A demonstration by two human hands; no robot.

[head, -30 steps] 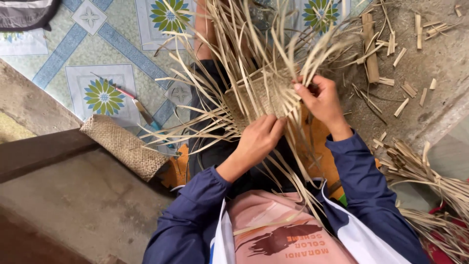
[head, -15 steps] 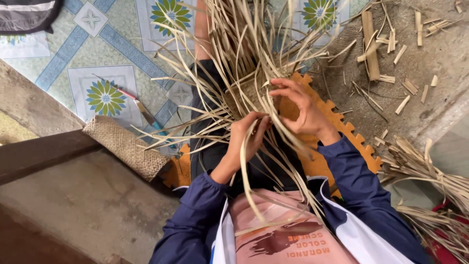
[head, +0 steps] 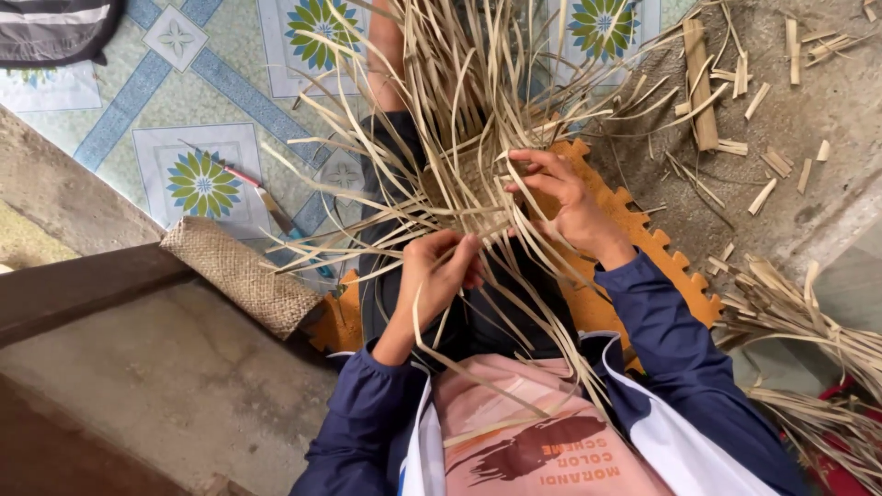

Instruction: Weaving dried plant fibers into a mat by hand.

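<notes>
A partly woven piece of pale straw strips (head: pixel 459 179) rests over my legs, with long loose strands fanning out on all sides. My left hand (head: pixel 439 274) pinches a few strands at the near edge of the woven patch, fingers curled around them. My right hand (head: pixel 562 197) sits at the right edge of the patch, fingers bent on a strip there. Both arms wear dark blue sleeves. An orange foam mat (head: pixel 643 239) lies under me.
A knife with a red handle (head: pixel 262 195) lies on the patterned tile floor at left. A burlap roll (head: pixel 241 274) leans on a wooden beam (head: pixel 83 289). Cut wood chips (head: pixel 735 101) and a bundle of dry strips (head: pixel 808 321) lie at right.
My right hand moved down from the top right of the weave to its right edge. My left hand shifted slightly lower, gripping strands at the near edge.
</notes>
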